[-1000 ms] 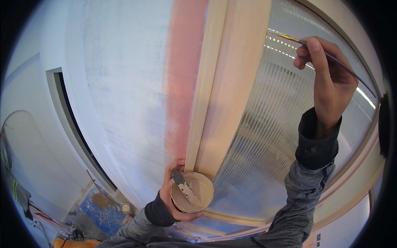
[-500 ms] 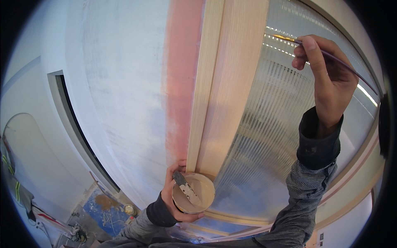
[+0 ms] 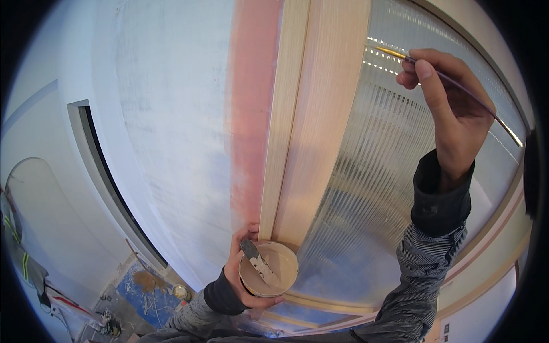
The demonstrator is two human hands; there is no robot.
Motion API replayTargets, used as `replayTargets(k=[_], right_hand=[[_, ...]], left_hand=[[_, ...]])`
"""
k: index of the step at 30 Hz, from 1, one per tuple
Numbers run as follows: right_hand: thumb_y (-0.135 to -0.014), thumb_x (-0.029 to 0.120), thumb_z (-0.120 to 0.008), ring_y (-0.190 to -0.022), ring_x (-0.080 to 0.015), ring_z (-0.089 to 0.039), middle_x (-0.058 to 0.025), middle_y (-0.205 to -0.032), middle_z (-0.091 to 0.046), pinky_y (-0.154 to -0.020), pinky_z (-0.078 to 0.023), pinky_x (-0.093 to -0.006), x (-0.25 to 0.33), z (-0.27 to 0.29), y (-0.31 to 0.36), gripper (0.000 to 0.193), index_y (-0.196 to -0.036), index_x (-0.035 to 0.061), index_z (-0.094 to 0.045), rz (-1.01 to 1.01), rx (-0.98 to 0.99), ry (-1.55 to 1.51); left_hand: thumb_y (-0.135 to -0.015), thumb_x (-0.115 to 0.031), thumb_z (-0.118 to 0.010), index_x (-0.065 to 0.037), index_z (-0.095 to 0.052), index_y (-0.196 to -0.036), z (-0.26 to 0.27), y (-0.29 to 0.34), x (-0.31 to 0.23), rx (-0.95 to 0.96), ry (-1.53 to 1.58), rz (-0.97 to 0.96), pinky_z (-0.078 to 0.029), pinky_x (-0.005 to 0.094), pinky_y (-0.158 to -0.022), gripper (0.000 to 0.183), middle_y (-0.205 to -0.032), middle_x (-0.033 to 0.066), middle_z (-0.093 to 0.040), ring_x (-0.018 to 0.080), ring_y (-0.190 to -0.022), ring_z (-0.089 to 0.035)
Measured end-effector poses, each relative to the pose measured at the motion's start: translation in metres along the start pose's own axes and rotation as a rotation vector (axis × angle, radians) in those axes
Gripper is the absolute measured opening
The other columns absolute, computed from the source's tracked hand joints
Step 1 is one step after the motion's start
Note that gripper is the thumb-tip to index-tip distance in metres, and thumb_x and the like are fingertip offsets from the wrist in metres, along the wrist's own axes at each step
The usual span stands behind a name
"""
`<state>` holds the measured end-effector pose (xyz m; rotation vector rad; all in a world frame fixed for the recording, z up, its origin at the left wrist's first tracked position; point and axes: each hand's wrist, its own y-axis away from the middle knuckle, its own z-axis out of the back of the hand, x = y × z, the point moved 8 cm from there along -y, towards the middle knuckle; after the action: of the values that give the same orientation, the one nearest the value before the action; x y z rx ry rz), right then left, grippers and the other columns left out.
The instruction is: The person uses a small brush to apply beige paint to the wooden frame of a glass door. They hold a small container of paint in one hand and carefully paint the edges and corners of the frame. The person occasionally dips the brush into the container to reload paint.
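My left hand is wrapped round a round tub of beige paint, low in the middle of the view. A paint-smeared flat tool with a dark handle rests inside, dipping into the paint. Up at the right, my right hand pinches a thin paintbrush with a dark handle and a golden ferrule. The brush tip points left, at the edge where the pale wooden frame meets the ribbed glass panel. Whether the tip touches the wood, I cannot tell.
Left of the frame runs a pink strip on a whitish wall. Below left, a blue sheet with debris and a small can lie on the floor. A grey garment with yellow stripes hangs at the far left.
My right hand and the brush have shifted slightly left, and the brush handle has tilted a little. The left hand and tub stay almost in place.
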<state>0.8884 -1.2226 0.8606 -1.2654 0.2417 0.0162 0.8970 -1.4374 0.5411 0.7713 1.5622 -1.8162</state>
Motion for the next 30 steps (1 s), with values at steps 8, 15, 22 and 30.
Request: replayTargets(k=[8, 15, 22, 30], right_hand=[[-0.096, 0.003, -0.064, -0.079, -0.0185, -0.070, -0.0133, -0.091, -0.072, -0.075, -0.057, -0.0308, 0.0026, -0.0031, -0.0017, 0.016, -0.108, -0.0047, -0.071, -0.027, 0.007, -0.004], [-0.096, 0.004, -0.064, -0.083, -0.0204, -0.072, -0.0141, -0.093, -0.073, -0.081, -0.057, -0.0314, 0.0008, -0.0031, -0.0060, 0.019, -0.111, -0.0047, -0.070, -0.006, -0.071, -0.009], [-0.096, 0.006, -0.065, -0.087, -0.0226, -0.073, -0.0160, -0.097, -0.074, -0.085, -0.058, -0.0329, -0.0045, -0.0019, -0.0054, 0.020, -0.113, -0.0044, -0.070, -0.026, -0.013, -0.079], [-0.097, 0.006, -0.064, -0.089, -0.0228, -0.073, -0.0165, -0.098, -0.074, -0.086, -0.057, -0.0329, -0.0020, 0.0036, -0.0066, 0.020, -0.113, -0.0041, -0.070, -0.024, -0.056, 0.054]], left_hand=[[-0.051, -0.037, -0.093, 0.004, -0.062, -0.122, 0.0030, -0.0005, -0.0030, -0.032, 0.061, 0.000, -0.034, 0.0456, -0.111, 0.088, -0.143, 0.0214, -0.029, 0.0356, -0.132, -0.037], [-0.050, -0.036, -0.093, 0.004, -0.061, -0.122, 0.0062, 0.0016, -0.0009, -0.031, 0.076, 0.034, -0.033, 0.0453, -0.111, 0.089, -0.144, 0.0213, -0.028, 0.0359, -0.133, -0.037], [-0.050, -0.036, -0.093, 0.004, -0.060, -0.123, 0.0053, 0.0007, 0.0002, -0.015, 0.056, 0.038, -0.033, 0.0445, -0.111, 0.090, -0.144, 0.0210, -0.027, 0.0355, -0.134, -0.037], [-0.050, -0.034, -0.094, 0.004, -0.060, -0.124, 0.0032, 0.0006, -0.0031, -0.029, 0.037, -0.015, -0.034, 0.0443, -0.111, 0.089, -0.145, 0.0211, -0.027, 0.0351, -0.133, -0.039]])
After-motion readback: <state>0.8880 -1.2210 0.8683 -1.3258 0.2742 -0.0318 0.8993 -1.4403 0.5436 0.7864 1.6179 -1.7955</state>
